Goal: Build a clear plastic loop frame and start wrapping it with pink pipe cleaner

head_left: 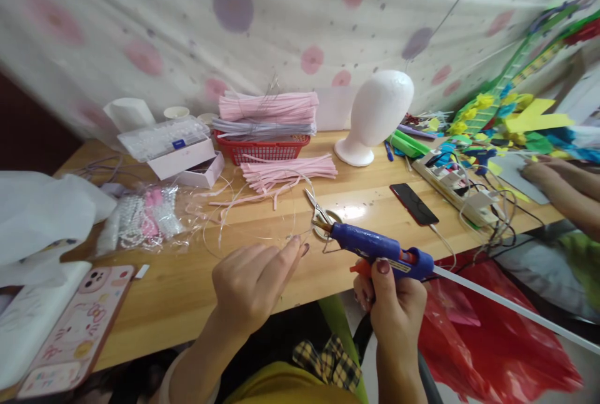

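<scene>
My right hand [398, 304] is wrapped around the handle of a blue hot glue gun [368, 241]. Its nozzle points left, and a long white glue stick [506, 307] sticks out of its back end. Just left of the nozzle, the fingertips of my left hand [255, 279] are pinched together on what looks like a thin clear wire. Loops of this fine wire [233, 194] spread over the table beyond the hand; the exact spot of the pinch is partly hidden. Scissors [319, 209] lie behind the nozzle, partly covered by it.
Pink fuzzy stems [290, 172] lie before a red basket [267, 149]. A white foam head [382, 110] stands behind. A bag of beads [152, 219], boxes [182, 160] and a phone [77, 335] are left. Right are another phone [413, 204], a power strip [457, 194] and another person's hands [546, 172].
</scene>
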Demonstrator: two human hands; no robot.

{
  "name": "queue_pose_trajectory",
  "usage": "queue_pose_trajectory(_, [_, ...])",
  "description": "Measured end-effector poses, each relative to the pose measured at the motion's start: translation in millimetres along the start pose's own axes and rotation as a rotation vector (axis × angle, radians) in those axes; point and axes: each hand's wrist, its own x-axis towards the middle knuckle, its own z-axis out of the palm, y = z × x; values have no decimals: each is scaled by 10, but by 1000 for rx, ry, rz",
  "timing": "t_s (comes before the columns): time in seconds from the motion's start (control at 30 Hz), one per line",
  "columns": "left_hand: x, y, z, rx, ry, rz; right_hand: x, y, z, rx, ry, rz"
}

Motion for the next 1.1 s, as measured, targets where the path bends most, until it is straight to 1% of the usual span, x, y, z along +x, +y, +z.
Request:
queue_pose_trajectory(0.17, [10,0,1,11,-6,3,-5,25,-12,-60,-14,9])
queue_pose_trajectory(0.33, [1,-4,-16,23,-24,3,-13,10,-13,-59,-21,27])
queue_pose_trajectory(0.53, [11,-22,-10,34,-3,16,-32,50,-38,-95,-53,19])
queue_pose_trajectory(0.73, [10,-18,-18,38,-10,14,71,45,-37,-148,-38,-49])
queue_pose_trajectory(0.97, [22,-51,-40,48,5,15,126,58,-48,-157,31,-54])
queue_pose_trajectory(1.1, [11,-69,-38,43,-22,42,158,22,-83,-231,-22,-119])
